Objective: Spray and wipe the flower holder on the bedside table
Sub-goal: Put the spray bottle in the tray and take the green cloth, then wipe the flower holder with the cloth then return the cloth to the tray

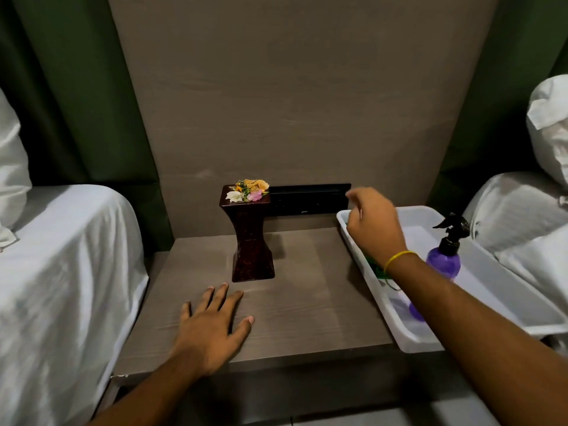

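Note:
A dark brown hourglass-shaped flower holder [250,238] stands upright near the back of the bedside table [292,318], with small flowers [248,190] on its top. My left hand [212,327] lies flat on the table in front of the holder, fingers spread, holding nothing. My right hand [373,224] hovers over the near-left corner of a white tray [491,272], fingers curled; whether it holds anything is hidden. A purple spray bottle [447,255] with a black trigger stands in the tray to the right of my wrist. Something green [378,269] shows under my wrist.
A black socket panel [307,199] sits on the wall behind the holder. White-sheeted beds [61,272] flank the table, the right bed [516,216] carrying pillows. The tray overhangs the table's right edge.

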Action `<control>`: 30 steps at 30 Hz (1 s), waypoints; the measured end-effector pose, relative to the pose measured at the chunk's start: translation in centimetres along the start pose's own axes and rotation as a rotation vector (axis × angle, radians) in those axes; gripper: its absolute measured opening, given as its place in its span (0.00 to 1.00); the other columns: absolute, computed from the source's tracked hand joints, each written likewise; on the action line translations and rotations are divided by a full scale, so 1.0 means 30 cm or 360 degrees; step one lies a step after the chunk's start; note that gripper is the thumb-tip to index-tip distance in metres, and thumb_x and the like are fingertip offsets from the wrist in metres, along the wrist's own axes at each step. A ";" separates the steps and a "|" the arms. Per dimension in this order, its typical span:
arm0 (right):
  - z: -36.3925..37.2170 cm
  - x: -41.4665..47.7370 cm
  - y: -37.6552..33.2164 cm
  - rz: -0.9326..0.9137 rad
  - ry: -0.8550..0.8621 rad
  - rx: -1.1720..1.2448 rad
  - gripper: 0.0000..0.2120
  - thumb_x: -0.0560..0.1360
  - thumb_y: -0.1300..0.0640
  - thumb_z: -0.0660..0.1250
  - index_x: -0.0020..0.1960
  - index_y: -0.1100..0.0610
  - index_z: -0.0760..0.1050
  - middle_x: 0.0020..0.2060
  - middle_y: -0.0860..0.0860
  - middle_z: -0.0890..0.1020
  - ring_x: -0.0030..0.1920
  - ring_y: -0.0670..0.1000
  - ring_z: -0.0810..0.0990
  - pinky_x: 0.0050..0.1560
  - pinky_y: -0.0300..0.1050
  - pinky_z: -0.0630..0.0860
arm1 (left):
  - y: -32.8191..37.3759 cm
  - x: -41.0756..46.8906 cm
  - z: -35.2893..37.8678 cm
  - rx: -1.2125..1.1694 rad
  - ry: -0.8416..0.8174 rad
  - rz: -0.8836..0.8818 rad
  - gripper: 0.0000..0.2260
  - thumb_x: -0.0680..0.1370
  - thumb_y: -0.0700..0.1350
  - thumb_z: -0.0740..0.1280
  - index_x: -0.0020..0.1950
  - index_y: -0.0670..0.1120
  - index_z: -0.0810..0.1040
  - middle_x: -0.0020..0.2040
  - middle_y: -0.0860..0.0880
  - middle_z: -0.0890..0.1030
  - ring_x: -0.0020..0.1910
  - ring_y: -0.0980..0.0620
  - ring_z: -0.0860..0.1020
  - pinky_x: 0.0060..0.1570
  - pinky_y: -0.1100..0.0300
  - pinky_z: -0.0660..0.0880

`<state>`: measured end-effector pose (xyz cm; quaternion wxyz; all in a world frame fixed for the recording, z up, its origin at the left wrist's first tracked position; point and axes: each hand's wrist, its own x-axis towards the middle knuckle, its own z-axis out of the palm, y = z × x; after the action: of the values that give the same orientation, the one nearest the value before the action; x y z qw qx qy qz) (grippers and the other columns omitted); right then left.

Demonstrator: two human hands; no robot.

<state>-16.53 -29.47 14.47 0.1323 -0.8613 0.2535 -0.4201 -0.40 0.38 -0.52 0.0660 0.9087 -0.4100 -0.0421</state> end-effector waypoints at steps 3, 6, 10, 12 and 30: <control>0.112 0.053 0.149 0.0604 -0.0501 -0.0278 0.16 0.76 0.63 0.64 0.62 0.62 0.81 0.58 0.62 0.84 0.62 0.66 0.80 0.61 0.53 0.77 | 0.001 -0.001 0.000 -0.0017 0.0005 0.0007 0.44 0.73 0.79 0.34 0.86 0.62 0.49 0.88 0.53 0.47 0.87 0.48 0.46 0.81 0.34 0.45; 0.162 0.045 0.250 0.0879 -0.0737 -0.0250 0.19 0.75 0.59 0.70 0.65 0.60 0.80 0.62 0.62 0.83 0.63 0.64 0.80 0.64 0.52 0.77 | -0.006 0.003 0.003 -0.0020 0.0021 0.0010 0.38 0.78 0.76 0.41 0.85 0.62 0.49 0.88 0.53 0.47 0.87 0.48 0.46 0.82 0.34 0.46; 0.176 0.048 0.285 0.0974 -0.0928 -0.0287 0.19 0.73 0.57 0.74 0.62 0.61 0.81 0.58 0.60 0.84 0.59 0.62 0.82 0.60 0.50 0.79 | -0.013 0.011 0.013 -0.0040 0.0027 0.0024 0.35 0.80 0.74 0.45 0.85 0.62 0.49 0.88 0.53 0.47 0.86 0.48 0.46 0.82 0.34 0.45; 0.174 0.067 0.293 0.0971 -0.1012 -0.0356 0.19 0.71 0.57 0.73 0.61 0.60 0.82 0.56 0.60 0.84 0.57 0.61 0.83 0.58 0.49 0.81 | -0.016 0.012 0.014 -0.0045 0.0039 0.0024 0.35 0.80 0.74 0.45 0.85 0.62 0.50 0.88 0.53 0.48 0.86 0.48 0.46 0.81 0.34 0.45; 0.064 0.049 0.038 0.1800 0.0532 0.1294 0.04 0.68 0.57 0.69 0.42 0.56 0.77 0.48 0.54 0.83 0.49 0.58 0.82 0.58 0.54 0.82 | 0.008 -0.009 -0.017 -0.0079 0.0011 0.0001 0.35 0.80 0.74 0.49 0.85 0.62 0.53 0.88 0.52 0.51 0.86 0.46 0.48 0.82 0.35 0.45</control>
<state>-14.62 -31.22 13.75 0.5995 -0.4046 0.5014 -0.4748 -0.69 0.45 0.02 0.0898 0.9069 -0.4087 -0.0491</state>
